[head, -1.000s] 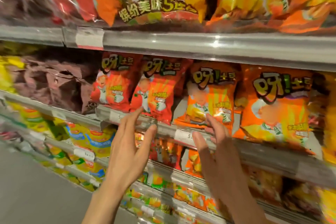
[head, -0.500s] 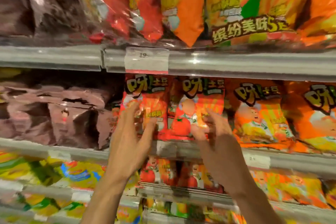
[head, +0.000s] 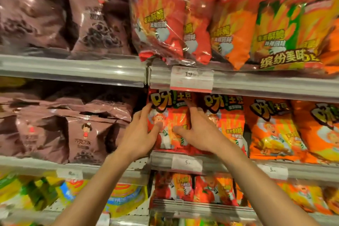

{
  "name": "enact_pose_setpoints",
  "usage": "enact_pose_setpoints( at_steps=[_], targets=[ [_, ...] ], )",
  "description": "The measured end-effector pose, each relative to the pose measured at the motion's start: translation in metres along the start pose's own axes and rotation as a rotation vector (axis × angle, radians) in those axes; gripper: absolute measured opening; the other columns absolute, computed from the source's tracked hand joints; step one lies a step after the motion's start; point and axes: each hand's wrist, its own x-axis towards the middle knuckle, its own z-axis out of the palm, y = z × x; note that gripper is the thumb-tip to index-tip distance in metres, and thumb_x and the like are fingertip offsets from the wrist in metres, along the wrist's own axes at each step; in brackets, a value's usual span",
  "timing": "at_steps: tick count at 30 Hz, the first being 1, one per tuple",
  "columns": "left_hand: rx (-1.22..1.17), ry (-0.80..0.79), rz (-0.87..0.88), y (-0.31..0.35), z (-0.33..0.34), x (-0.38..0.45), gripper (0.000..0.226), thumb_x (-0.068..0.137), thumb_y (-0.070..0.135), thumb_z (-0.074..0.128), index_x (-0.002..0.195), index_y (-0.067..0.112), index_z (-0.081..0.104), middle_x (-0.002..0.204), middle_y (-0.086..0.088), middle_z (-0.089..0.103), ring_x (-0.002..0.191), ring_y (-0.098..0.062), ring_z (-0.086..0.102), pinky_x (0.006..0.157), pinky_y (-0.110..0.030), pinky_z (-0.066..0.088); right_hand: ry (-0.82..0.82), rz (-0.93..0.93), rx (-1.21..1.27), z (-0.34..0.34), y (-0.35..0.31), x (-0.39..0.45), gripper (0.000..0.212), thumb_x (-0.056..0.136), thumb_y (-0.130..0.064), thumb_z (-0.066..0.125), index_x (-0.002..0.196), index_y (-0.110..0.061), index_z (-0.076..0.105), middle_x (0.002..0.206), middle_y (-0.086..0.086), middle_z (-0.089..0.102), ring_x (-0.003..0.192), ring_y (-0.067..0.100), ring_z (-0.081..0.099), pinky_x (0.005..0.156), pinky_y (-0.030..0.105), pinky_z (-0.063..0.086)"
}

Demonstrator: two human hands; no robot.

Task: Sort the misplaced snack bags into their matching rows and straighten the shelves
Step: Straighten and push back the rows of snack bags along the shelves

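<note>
Both hands up on the middle shelf, framing one glossy red crinkled-foil snack bag (head: 169, 124) at the left end of its row. Left hand (head: 139, 134) at nine o'clock of the bag, fingers spread up its left edge, thumb pressed across the front. Right hand (head: 200, 130) at three o'clock, fingers reaching behind the right edge, thumb on the face. Bag pinched lightly between the two, bottom resting on the grey metal shelf rail (head: 238, 163).

At three o'clock, a matching red bag (head: 225, 115), then orange foil bags (head: 271, 128) beyond. At nine o'clock, dull brown foil bags (head: 82, 130), close beside but apart. White price label (head: 187, 163) at six o'clock.

Step in hand, likely: squaring up or lifting out this front bag. Misplaced or not — cannot tell. Next move probably calls for a firmer two-sided grip without crushing the puffed foil, then either a push back upright or a straight pull clear of the rail.
</note>
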Motion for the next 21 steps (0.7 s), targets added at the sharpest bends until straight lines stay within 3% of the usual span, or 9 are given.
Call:
enact_pose_setpoints(
  at_steps=[5,8,12,16,21],
  targets=[
    [-0.165,-0.057,0.05,-0.01,0.004,0.014,0.062,0.096,0.06,0.046,0.151,0.046,0.022,0.149,0.004,0.043,0.132,-0.013,0.046,0.11,-0.045,0.041,-0.06,-0.019,0.138,0.003,0.006,0.013,0.103,0.081,-0.042,0.078,0.156,-0.03,0.01,0.154,0.007,0.037,0.141,0.022,0.036,0.112,0.038,0.037],
    [-0.226,-0.03,0.057,-0.009,0.004,0.01,0.058,0.1,0.041,0.052,0.152,0.039,0.026,0.152,0.004,0.032,0.134,-0.007,0.037,0.11,-0.028,0.03,0.014,-0.062,0.189,0.006,0.007,0.009,0.102,0.08,-0.04,0.08,0.156,-0.033,0.012,0.153,0.002,0.038,0.141,0.02,0.036,0.111,0.035,0.038],
    [-0.242,-0.007,0.073,-0.007,0.005,0.014,0.059,0.101,0.034,0.052,0.154,0.033,0.024,0.153,0.004,0.025,0.135,-0.006,0.033,0.108,-0.023,0.025,0.037,-0.088,0.171,0.009,0.008,0.013,0.104,0.082,-0.043,0.076,0.157,-0.035,0.005,0.16,0.001,0.028,0.146,0.02,0.028,0.115,0.036,0.033],
    [-0.156,0.002,0.122,-0.011,0.013,0.01,0.054,0.104,0.044,0.038,0.154,0.04,0.019,0.163,0.001,0.01,0.149,-0.021,0.023,0.118,-0.036,0.026,-0.022,-0.068,-0.01,0.008,0.01,0.01,0.09,0.089,-0.053,0.064,0.157,-0.027,0.01,0.164,0.007,0.009,0.149,0.028,0.02,0.116,0.04,0.027],
    [0.047,0.072,0.321,-0.016,0.017,0.002,0.055,0.106,0.046,0.024,0.157,0.042,0.004,0.165,0.011,-0.019,0.153,-0.011,0.0,0.117,-0.028,0.024,0.096,-0.347,-0.447,0.012,0.018,-0.007,0.079,0.1,-0.062,0.029,0.159,-0.021,-0.005,0.165,0.008,0.002,0.153,0.026,-0.008,0.123,0.043,-0.005]
  ],
)
